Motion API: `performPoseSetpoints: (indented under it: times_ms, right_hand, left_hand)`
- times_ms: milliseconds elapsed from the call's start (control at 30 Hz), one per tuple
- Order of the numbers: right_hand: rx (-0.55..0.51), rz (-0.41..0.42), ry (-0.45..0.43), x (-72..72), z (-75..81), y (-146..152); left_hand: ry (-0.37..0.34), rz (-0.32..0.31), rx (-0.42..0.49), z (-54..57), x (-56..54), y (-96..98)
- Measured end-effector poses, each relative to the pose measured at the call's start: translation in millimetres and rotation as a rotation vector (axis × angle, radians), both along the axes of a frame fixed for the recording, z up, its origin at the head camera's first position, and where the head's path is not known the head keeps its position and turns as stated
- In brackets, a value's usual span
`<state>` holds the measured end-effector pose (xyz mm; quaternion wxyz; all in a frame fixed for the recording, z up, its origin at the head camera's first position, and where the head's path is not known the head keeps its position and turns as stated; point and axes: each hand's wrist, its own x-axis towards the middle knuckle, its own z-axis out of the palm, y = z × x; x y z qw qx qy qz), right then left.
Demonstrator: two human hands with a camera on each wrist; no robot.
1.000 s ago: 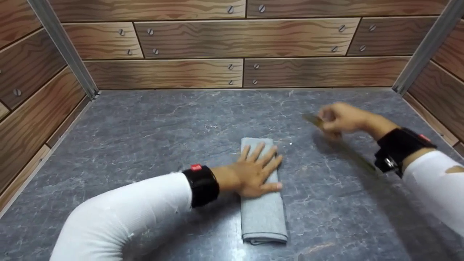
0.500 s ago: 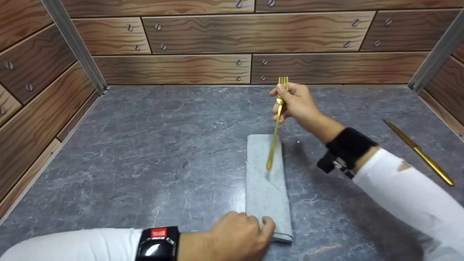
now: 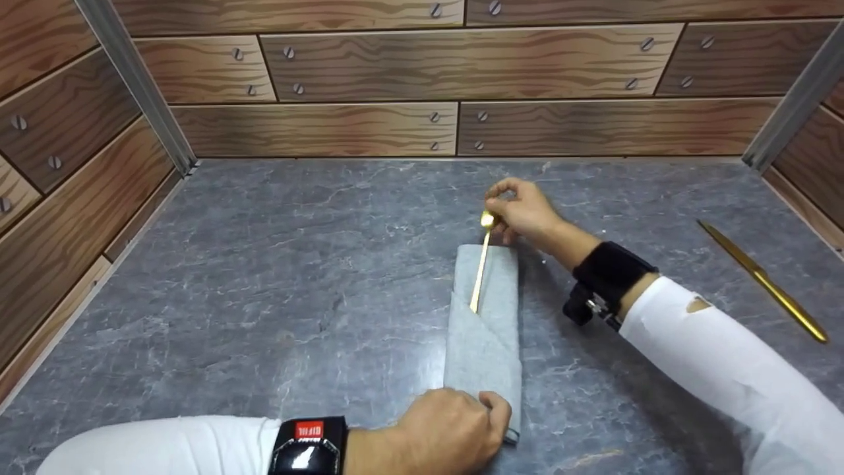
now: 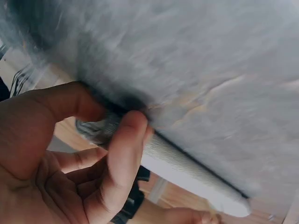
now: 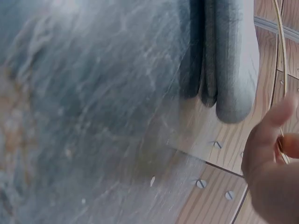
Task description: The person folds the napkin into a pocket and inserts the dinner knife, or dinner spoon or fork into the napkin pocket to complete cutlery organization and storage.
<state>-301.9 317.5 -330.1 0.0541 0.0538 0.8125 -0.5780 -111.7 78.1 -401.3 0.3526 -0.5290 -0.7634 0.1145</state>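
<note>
A folded grey cloth napkin [image 3: 491, 356] lies lengthwise on the table, with a slanting fold across its upper part. My left hand [image 3: 455, 425] grips its near end; in the left wrist view, thumb and fingers pinch the edge of the napkin [image 4: 187, 172]. Over the far end, my right hand [image 3: 524, 211] pinches a gold fork [image 3: 482, 264] near its head. The fork's handle slants down towards me, its end at the napkin's slanting fold; the tines are hidden by the fingers. The right wrist view shows the thin fork handle [image 5: 283, 56] above the thick napkin roll [image 5: 233, 60].
A gold table knife [image 3: 765, 280] lies diagonally on the marbled grey tabletop [image 3: 297, 264], right of the right forearm. Wood-plank-patterned walls [image 3: 369, 66] with metal corner strips enclose the back and sides.
Both hands shifted: the left went from lying flat on the napkin to gripping its near end. The right put down the knife, took the fork and lowered its handle to the napkin's fold.
</note>
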Motion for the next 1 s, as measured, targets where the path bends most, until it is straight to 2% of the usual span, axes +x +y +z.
performPoseSetpoints:
  times_ms: [133, 267, 367, 467, 567, 700, 833, 1000]
  right_hand:
    - [0.038, 0.035, -0.026, 4.6, -1.8, -9]
    - [0.013, 0.069, -0.096, 11.4, -2.8, -14]
    - [0.044, 0.089, -0.116, 17.2, -2.7, -13]
    - [0.135, 0.147, -0.109, 21.9, -3.9, -12]
    - [0.222, 0.217, -0.098, 24.4, -7.1, -14]
    - [0.252, 0.243, -0.077, 26.1, -11.7, -19]
    - [0.272, 0.277, -0.047, 28.2, -13.8, -20]
    - [0.425, 0.396, 0.042, 32.4, -7.9, -12]
  left_hand:
    - [0.032, 0.023, -0.037, 3.4, 1.6, 0.3]
    - [0.025, 0.079, -0.103, 4.8, 4.8, -2.8]
    - [0.018, 0.106, -0.110, 3.9, 6.7, -3.9]
    - [0.014, 0.093, -0.098, 2.7, 7.0, -2.3]
    - [-0.022, 0.075, -0.109, 2.6, 6.7, -0.1]
    - [-0.039, 0.091, -0.122, 3.4, 7.8, 1.7]
    - [-0.026, 0.105, -0.113, 5.4, 8.8, -0.2]
    - [-0.033, 0.127, -0.100, 6.8, 8.6, -7.8]
